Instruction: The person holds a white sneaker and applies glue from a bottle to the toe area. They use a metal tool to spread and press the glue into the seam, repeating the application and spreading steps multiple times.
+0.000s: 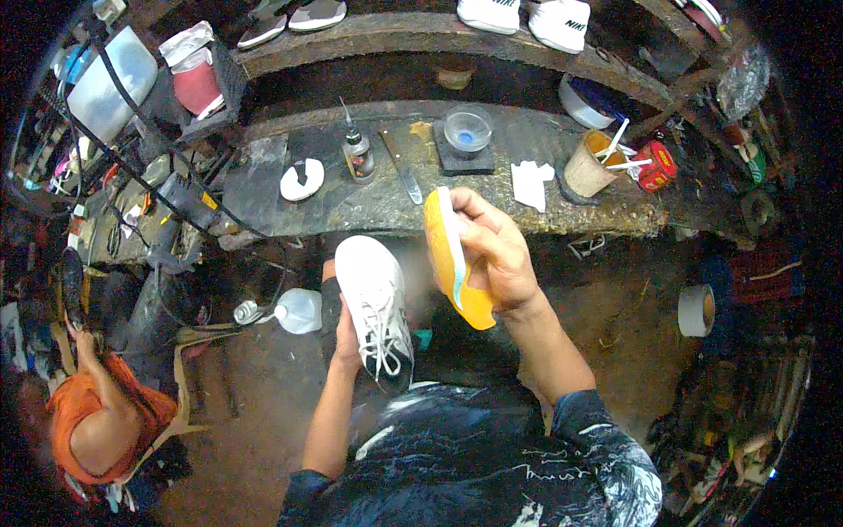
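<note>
White lace-up shoe w/ black heel end (364,270), toe fwd, just short of dark worn bench (351,209): L hand (348,336) cups its side, prob. to steady it, far fingers hidden; R hand (500,255) pinches yellow curved sole (442,246) upright, prob. keeping edge visible.

Between the white lace-up shoe (364,268) in the left hand (348,334) and the yellow, white-edged sole piece (442,241) in the right hand (500,255), a narrow gap leads to the front edge of the dark, worn wooden table (373,202). The flat metal blade (402,167) blocks it there. Bare surface runs from blade to crumpled white paper (530,184); toward the right corner, a tan cup (587,167) with protruding white sticks (618,136) obstructs passage.
</note>
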`<state>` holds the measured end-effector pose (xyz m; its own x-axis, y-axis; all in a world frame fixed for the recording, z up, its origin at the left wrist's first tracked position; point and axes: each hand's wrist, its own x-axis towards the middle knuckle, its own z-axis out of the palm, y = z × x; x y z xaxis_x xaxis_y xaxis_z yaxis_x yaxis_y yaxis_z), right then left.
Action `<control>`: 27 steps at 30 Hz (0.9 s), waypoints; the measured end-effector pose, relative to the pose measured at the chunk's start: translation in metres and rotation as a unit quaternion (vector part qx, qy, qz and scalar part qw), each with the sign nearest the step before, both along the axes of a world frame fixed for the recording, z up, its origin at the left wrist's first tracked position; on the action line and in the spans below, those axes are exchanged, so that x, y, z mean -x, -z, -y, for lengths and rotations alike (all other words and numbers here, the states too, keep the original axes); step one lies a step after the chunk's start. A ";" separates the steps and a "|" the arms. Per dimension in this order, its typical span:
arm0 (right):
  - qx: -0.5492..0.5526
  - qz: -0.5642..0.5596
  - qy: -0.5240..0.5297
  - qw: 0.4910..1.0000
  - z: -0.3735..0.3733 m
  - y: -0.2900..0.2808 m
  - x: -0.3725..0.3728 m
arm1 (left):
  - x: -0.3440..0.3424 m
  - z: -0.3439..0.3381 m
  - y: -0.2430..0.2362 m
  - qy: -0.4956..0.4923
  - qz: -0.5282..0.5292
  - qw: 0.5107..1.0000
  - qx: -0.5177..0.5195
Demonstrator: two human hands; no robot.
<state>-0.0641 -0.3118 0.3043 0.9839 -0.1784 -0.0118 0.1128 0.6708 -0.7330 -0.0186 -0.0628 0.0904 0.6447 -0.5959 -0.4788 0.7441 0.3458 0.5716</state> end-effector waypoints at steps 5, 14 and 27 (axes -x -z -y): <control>0.171 -0.028 0.041 0.984 -0.004 -0.004 0.004 | -0.002 -0.004 0.004 0.027 0.019 0.998 0.048; 0.501 0.241 0.216 0.803 -0.010 -0.026 0.027 | 0.001 -0.005 0.007 0.027 0.021 0.999 0.010; 0.625 0.303 0.209 0.689 -0.018 -0.057 0.050 | -0.009 -0.003 0.036 0.041 -0.169 0.954 0.243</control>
<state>-0.1145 -0.2942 0.3608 0.6008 0.0538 0.7976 0.6435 -0.6246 -0.4426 -0.0101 -0.0602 0.0544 0.4430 -0.8428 -0.3056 0.8940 0.4406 0.0808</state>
